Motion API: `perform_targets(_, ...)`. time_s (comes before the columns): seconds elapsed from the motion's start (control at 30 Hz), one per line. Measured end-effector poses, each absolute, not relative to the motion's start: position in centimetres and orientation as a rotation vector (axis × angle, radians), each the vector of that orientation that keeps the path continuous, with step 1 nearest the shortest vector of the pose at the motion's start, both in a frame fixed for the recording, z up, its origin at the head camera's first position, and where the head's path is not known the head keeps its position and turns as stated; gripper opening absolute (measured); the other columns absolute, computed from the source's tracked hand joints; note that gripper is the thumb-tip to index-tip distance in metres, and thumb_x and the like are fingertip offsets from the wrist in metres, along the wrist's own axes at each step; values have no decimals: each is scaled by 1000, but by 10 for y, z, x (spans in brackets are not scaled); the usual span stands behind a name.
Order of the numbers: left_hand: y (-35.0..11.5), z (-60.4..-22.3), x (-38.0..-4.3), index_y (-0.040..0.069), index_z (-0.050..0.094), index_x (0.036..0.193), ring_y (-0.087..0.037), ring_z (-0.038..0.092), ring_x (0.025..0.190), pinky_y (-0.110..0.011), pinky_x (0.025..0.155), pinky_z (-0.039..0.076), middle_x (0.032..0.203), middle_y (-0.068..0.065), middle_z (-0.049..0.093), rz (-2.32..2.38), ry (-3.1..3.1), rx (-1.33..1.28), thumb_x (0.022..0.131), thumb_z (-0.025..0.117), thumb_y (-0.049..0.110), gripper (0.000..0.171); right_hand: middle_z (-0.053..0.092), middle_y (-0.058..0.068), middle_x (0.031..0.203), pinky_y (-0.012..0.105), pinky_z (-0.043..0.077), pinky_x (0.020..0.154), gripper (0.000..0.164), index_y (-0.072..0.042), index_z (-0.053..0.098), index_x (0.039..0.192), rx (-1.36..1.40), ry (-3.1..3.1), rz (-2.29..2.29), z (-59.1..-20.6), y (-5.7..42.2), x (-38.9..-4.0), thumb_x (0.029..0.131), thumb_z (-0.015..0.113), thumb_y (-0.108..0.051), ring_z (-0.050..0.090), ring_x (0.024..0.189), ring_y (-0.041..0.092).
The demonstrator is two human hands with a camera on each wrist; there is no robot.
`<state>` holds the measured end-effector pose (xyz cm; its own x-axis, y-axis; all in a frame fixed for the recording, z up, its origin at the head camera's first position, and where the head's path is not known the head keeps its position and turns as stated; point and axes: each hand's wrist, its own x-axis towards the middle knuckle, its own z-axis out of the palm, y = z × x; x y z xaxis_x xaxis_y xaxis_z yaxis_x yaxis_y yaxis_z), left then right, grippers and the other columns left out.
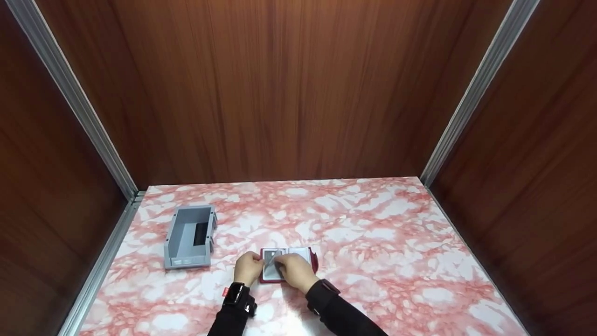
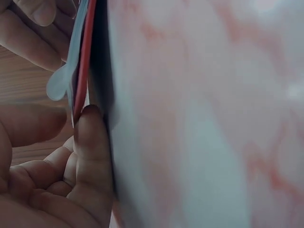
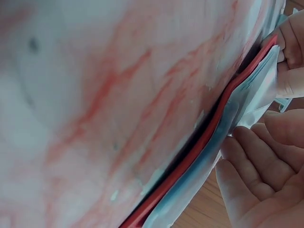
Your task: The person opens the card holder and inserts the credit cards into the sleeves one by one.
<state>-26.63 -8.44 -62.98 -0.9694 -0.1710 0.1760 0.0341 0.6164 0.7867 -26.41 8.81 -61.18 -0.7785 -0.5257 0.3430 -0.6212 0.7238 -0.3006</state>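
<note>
Nearest: black sleeves [image 1: 347,312], a shiny dark band [image 1: 236,293] on the left wrist. Left hand [image 1: 248,268]: thumb and index finger pinch the edge of the booklet. Right hand [image 1: 298,270]: fingers curled at a thin clear sleeve [image 3: 259,102]; cannot tell whether they pinch it.

Booklet [image 1: 303,253]: open on the table, between and under the hands. Roughly rectangular; smooth red cover [image 2: 85,57], bent in a soft curve in the right wrist view. Inside, a stack of glossy, translucent plastic pages, whitish to pale blue. A rounded clear tab [image 2: 57,86] projects from the stack. Red flap [image 1: 315,262] at the right side.

Table [image 1: 373,261]: marbled red and white, faint sheen. Beyond the booklet and to its left, a grey, straight-walled bin [image 1: 187,262] contains a black oblong item [image 1: 200,233]. Farthest: brown wood-grain panels [image 1: 280,93], grooved metal posts [image 1: 475,93] at the corners.
</note>
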Motion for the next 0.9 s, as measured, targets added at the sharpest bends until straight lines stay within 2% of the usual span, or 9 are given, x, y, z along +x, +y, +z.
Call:
perform_targets(0.43, -88, -621, -261, -2, 67, 82, -31, 63, 72, -45, 70, 51, 74, -9, 65, -1184, -2616, 53, 75, 74, 7, 13, 72, 4, 89, 32, 53, 79, 18, -7, 72, 97, 906, -2684, 543, -612, 88, -263, 81, 69, 0, 68, 87, 21)
perform_targets(0.67, -79, -617, -255, 2, 60, 73, -22, 54, 61, -40, 59, 46, 65, -2, 56, -1098, -2653, -53, 67, 77, 5, 18, 70, 2, 84, 32, 53, 75, 14, -8, 70, 91, 899, -2674, 556, -612, 87, -264, 80, 69, 0, 68, 84, 19)
perform_targets(0.9, -78, -624, -259, 5, 57, 68, -29, 56, 61, -45, 59, 46, 64, -6, 56, -972, -2645, -86, 60, 79, 5, 24, 70, -1, 83, 32, 53, 73, 15, -9, 70, 88, 906, -2661, 586, -613, 87, -265, 78, 69, 2, 68, 81, 19)
